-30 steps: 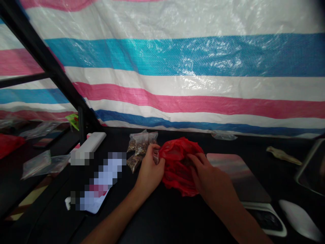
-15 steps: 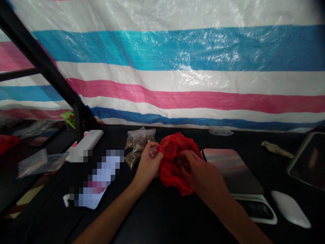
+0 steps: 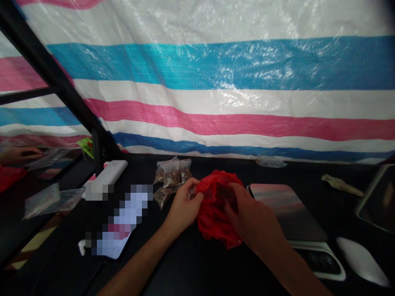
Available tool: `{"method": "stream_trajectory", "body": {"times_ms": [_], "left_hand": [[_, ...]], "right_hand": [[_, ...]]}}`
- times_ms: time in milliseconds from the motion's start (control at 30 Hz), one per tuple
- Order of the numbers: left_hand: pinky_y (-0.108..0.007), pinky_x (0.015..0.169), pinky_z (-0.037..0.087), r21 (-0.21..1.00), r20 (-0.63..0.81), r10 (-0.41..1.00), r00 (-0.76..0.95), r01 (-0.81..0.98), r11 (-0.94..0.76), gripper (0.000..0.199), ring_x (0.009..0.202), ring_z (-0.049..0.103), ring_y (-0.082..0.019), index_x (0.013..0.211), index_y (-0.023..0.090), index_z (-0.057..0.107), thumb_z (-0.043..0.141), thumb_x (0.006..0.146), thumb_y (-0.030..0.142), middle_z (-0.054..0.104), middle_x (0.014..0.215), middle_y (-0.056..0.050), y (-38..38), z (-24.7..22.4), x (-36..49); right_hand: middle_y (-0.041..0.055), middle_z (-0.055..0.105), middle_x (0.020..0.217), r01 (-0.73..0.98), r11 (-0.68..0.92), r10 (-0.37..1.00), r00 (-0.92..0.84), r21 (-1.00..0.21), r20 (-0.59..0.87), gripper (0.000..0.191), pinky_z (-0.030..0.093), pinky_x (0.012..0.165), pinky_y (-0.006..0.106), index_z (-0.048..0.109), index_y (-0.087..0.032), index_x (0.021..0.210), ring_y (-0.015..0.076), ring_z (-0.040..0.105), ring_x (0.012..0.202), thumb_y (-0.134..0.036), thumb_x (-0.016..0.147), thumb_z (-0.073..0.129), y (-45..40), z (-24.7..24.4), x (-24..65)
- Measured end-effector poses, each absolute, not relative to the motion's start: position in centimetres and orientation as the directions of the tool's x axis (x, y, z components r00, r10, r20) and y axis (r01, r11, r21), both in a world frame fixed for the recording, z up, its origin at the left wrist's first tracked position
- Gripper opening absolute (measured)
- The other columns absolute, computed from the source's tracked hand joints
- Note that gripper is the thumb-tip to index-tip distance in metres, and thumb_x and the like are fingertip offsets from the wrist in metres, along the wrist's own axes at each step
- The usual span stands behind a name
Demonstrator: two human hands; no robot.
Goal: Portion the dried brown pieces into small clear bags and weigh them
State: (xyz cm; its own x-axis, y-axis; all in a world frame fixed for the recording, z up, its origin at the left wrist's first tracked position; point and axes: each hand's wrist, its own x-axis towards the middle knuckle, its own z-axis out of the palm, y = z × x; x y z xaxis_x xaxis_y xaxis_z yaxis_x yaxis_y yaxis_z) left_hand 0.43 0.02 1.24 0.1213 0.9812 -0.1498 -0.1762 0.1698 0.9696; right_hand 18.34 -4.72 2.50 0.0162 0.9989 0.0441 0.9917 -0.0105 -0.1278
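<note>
A crumpled red plastic bag point(image 3: 217, 230) stands open on the black table, with dark contents that I cannot make out. My left hand point(image 3: 185, 205) is closed at its left edge, pinching a small clear plastic bag point(image 3: 191, 192). The fingers of my right hand point(image 3: 247, 207) reach into the mouth of the red bag; their tips and anything between them are hidden. Behind my left hand lie several small clear zip bags point(image 3: 172, 172) filled with brownish bits.
Right of the red bag is a digital scale point(image 3: 286, 209), then a white mouse point(image 3: 362, 261). A blurred phone point(image 3: 123, 226) and a white box point(image 3: 112, 174) lie left. Another person's hand point(image 3: 23, 155) shows far left, near clear bags point(image 3: 43, 201). Striped sheeting hangs behind.
Another person's hand has come into view at the far left. The whole view has shifted slightly. My hands stay at the red bag, my right one still inside its mouth.
</note>
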Motion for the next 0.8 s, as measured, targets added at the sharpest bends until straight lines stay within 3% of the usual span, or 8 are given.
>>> {"method": "stream_trajectory", "body": {"times_ms": [167, 400, 500, 633, 800], "left_hand": [[-0.017, 0.053, 0.036, 0.897, -0.274, 0.922, 0.273, -0.273, 0.347, 0.017, 0.058, 0.048, -0.009, 0.071, 0.021, 0.054, 0.057, 0.058, 0.01, 0.051, 0.067, 0.005, -0.2, 1.7, 0.3], [-0.017, 0.057, 0.038, 0.883, -0.271, 0.905, 0.328, -0.291, 0.37, 0.016, 0.062, 0.049, -0.009, 0.072, 0.02, 0.051, 0.055, 0.059, 0.011, 0.051, 0.07, 0.005, 0.2, 1.4, 0.0], [-0.016, 0.054, 0.037, 0.903, -0.26, 0.934, 0.247, -0.28, 0.325, 0.013, 0.061, 0.049, -0.009, 0.073, 0.02, 0.051, 0.056, 0.062, 0.013, 0.052, 0.069, 0.005, 0.5, 1.1, -0.1], [-0.017, 0.053, 0.037, 0.947, -0.227, 0.965, 0.133, -0.201, 0.251, 0.011, 0.057, 0.049, -0.008, 0.074, 0.02, 0.052, 0.06, 0.068, 0.016, 0.055, 0.067, 0.006, 0.8, 0.7, 0.1], [-0.016, 0.051, 0.034, 0.951, -0.223, 0.964, 0.146, -0.186, 0.249, 0.012, 0.052, 0.046, -0.006, 0.075, 0.02, 0.051, 0.06, 0.068, 0.016, 0.054, 0.066, 0.007, 0.8, 0.6, 0.2]], "right_hand": [[0.0069, 0.075, 0.128, 0.992, -0.01, 1.0, 0.012, -0.127, 0.011, 0.035, 0.039, 0.053, 0.033, 0.053, -0.027, 0.136, 0.0259, 0.079, 0.077, -0.032, 0.102, 0.051, -4.8, 2.5, 18.4], [0.004, 0.077, 0.114, 0.977, -0.006, 0.999, -0.004, -0.213, -0.044, 0.03, 0.036, 0.055, 0.031, 0.054, -0.027, 0.13, 0.0255, 0.078, 0.078, -0.028, 0.1, 0.052, -4.8, 3.1, 18.5], [0.003, 0.077, 0.104, 0.972, -0.043, 0.998, 0.033, -0.231, -0.048, 0.029, 0.035, 0.056, 0.031, 0.054, -0.027, 0.127, 0.0258, 0.078, 0.077, -0.029, 0.098, 0.053, -4.8, 3.5, 18.7], [0.0051, 0.074, 0.113, 0.984, -0.082, 0.996, 0.075, -0.159, -0.051, 0.026, 0.029, 0.053, 0.031, 0.055, -0.026, 0.122, 0.0257, 0.076, 0.073, -0.026, 0.096, 0.051, -4.8, 4.0, 19.0], [0.0066, 0.072, 0.117, 0.995, -0.061, 0.993, 0.053, -0.08, -0.107, 0.027, 0.025, 0.053, 0.032, 0.055, -0.026, 0.124, 0.0271, 0.076, 0.075, -0.025, 0.098, 0.047, -4.8, 4.0, 19.2]]}}
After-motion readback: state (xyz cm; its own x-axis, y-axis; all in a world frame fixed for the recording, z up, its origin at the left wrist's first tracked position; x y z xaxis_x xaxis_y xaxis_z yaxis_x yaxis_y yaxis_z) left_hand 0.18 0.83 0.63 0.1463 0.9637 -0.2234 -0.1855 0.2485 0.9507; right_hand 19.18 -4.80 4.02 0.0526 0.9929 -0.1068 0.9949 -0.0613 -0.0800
